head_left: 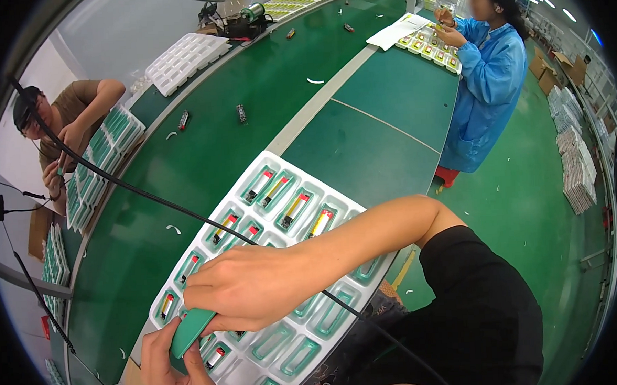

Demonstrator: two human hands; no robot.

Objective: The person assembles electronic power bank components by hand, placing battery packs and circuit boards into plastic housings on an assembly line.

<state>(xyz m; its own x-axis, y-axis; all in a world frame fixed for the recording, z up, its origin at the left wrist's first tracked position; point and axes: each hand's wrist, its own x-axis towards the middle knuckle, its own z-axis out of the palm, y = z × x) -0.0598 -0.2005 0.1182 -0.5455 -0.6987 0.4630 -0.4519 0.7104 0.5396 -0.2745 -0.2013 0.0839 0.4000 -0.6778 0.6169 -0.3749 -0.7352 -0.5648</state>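
Observation:
Both of my hands meet over the lower left edge of a white moulded tray (pixel 274 168). My left hand (pixel 166 371) grips a smooth, rounded green casing (pixel 192 332) between thumb and fingers. From above, my right hand (pixel 240 285) closes on the casing's upper end; its fingertips are partly hidden behind the hand. Green oblong shells sit in the tray's pockets. Several hold a small yellow-and-red part with black ends, such as the one in a far pocket (pixel 295 209). Shells in the nearer right pockets, like this green shell (pixel 300 356), look hollow.
A black cable (pixel 157 206) runs across the view above the tray. Small electronic parts (pixel 242 113) lie on the green conveyor belt (pixel 203 149). A person in blue (pixel 486 81) works at a tray at the far right. Another person (pixel 78 123) handles stacked trays on the left.

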